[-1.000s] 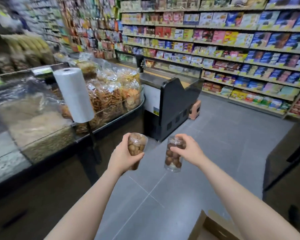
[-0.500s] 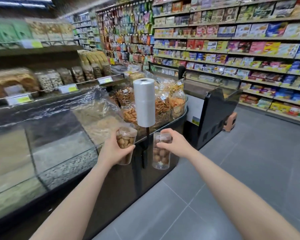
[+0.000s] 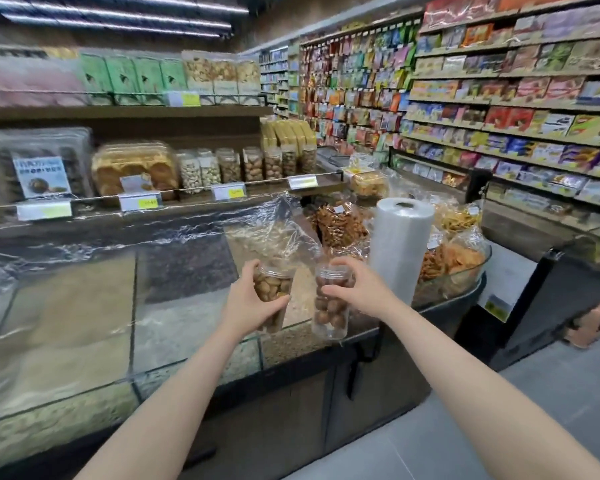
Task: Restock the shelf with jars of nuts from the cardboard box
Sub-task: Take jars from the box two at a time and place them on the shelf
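Note:
My left hand (image 3: 246, 299) grips a clear jar of light brown nuts (image 3: 273, 289) from its left side. My right hand (image 3: 357, 289) holds a second clear jar of darker round nuts (image 3: 329, 315) near its lid. Both jars are upright, side by side, in front of the glass bulk counter (image 3: 118, 306). On the wooden shelf (image 3: 201, 199) above the counter stands a row of similar nut jars (image 3: 243, 166). The cardboard box is out of view.
A roll of plastic bags (image 3: 400, 244) stands on a post just right of my right hand. Bagged snacks (image 3: 340, 223) pile up behind it. A black cabinet (image 3: 548, 299) sits to the right, and packed shelves (image 3: 506, 109) line the aisle's far side.
The view has swung left and up, from the floor and the box to the counter and the shelf. Both hands still hold their jars, now closer to the counter.

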A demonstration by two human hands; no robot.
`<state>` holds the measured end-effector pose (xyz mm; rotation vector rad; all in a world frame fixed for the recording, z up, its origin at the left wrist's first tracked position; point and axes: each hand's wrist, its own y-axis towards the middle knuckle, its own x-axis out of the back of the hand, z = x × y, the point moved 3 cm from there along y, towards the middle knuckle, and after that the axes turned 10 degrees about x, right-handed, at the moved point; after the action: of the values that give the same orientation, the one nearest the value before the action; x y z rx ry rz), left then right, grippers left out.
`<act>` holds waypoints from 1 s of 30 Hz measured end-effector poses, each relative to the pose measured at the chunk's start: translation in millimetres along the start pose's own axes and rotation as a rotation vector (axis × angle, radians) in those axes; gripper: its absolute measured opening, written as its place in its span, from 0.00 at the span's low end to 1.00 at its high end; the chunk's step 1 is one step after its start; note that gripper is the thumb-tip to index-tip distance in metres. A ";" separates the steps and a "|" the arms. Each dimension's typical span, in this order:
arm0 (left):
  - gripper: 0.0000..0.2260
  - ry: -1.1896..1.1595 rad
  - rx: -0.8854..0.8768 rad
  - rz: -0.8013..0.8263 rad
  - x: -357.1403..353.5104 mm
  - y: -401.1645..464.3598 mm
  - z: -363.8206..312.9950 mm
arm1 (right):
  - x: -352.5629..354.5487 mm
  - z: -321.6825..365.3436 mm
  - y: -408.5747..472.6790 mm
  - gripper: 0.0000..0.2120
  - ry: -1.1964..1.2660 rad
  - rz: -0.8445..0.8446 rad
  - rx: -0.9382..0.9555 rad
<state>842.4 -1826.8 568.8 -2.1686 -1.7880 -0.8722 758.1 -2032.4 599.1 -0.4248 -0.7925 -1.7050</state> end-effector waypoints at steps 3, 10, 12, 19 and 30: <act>0.37 0.005 0.038 -0.067 1.7 48.3 1.7 | -0.3 -10.9 50.9 0.26 -0.007 0.008 0.042; 0.35 0.006 0.091 -0.112 6.2 131.2 20.3 | -6.1 -33.7 153.3 0.28 0.058 0.006 0.059; 0.35 0.012 0.102 -0.106 7.4 155.6 24.9 | -14.6 -38.6 180.3 0.29 0.100 -0.009 0.056; 0.36 0.012 0.064 -0.093 20.8 247.9 40.3 | -40.4 -44.1 267.4 0.27 0.145 -0.087 0.013; 0.37 -0.043 -0.020 -0.146 53.1 402.5 21.7 | -1.6 -36.0 415.8 0.28 0.018 -0.221 0.066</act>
<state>1234.6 -1872.4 665.6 -2.1053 -1.9870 -0.8847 1158.4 -2106.8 690.8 -0.2851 -0.9066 -1.8779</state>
